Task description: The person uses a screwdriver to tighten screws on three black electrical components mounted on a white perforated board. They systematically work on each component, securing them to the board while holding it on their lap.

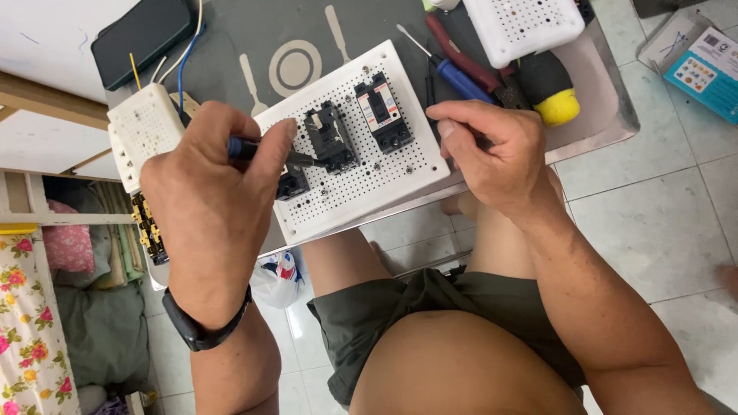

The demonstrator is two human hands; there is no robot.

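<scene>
Nearest the camera are the person's bare knees and olive shorts, over a floor of pale square tiles [661, 230]; at 8 o'clock a floral cloth [27, 323] hangs beside shelves of folded fabric.

Above the knees a grey tray-like table [607, 115] holds the work. The left hand [207, 200], with a dark band at its wrist, is clenched around a blue-handled screwdriver [244, 148] whose dark shaft points toward 3 o'clock and meets a black switch block. The right hand [492, 150] grips the right edge of the white perforated board [384, 173], fingers curled over it at 3 o'clock.

On the board sit three black components: one breaker [383, 113] at 12 o'clock, an opened block [330, 138] in the middle, and a small one [293, 184] at 9 o'clock, partly hidden by the thumb.

Beyond, at 10 o'clock, one white perforated box [142, 131] trails coloured wires. At 1 o'clock lie two more screwdrivers, blue [460, 81] and red [469, 65], perhaps a third tool with a yellow-and-black grip [550, 91], and one white perforated basket [523, 24]. One dark flat case [142, 34] lies at 11 o'clock.
</scene>
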